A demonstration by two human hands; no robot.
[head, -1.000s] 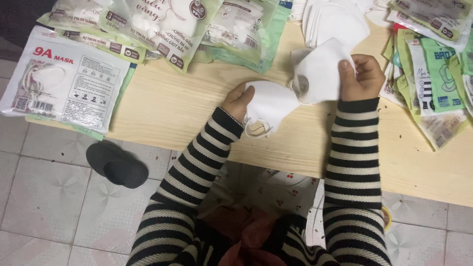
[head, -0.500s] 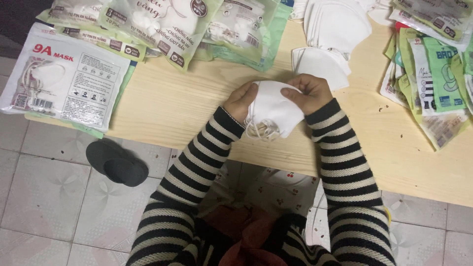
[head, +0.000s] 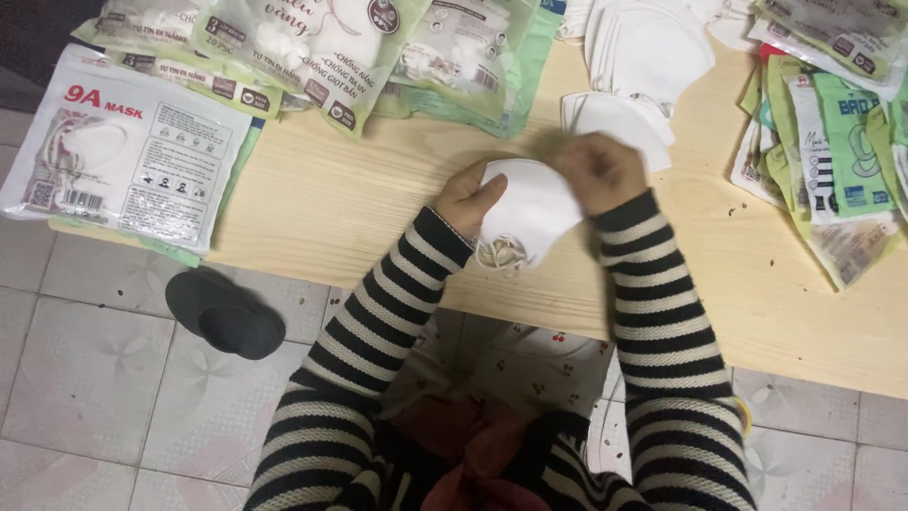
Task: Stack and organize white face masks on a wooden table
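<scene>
Both hands grip one white mask (head: 530, 213) over the wooden table (head: 359, 203): left hand (head: 465, 197) clamped on its left edge, right hand (head: 598, 170) on its top (slightly blurred). White-and-green packs (head: 312, 43) line the far edge, a white pack (head: 128, 156) overhangs the left corner, and green empty bags (head: 832, 123) lie right.

Striped sleeves (head: 378, 312) (black and white)

Matt white fabric mask (head: 530, 213), pale grained wooden table (head: 322, 203), glossy plastic packets (head: 132, 161).
</scene>
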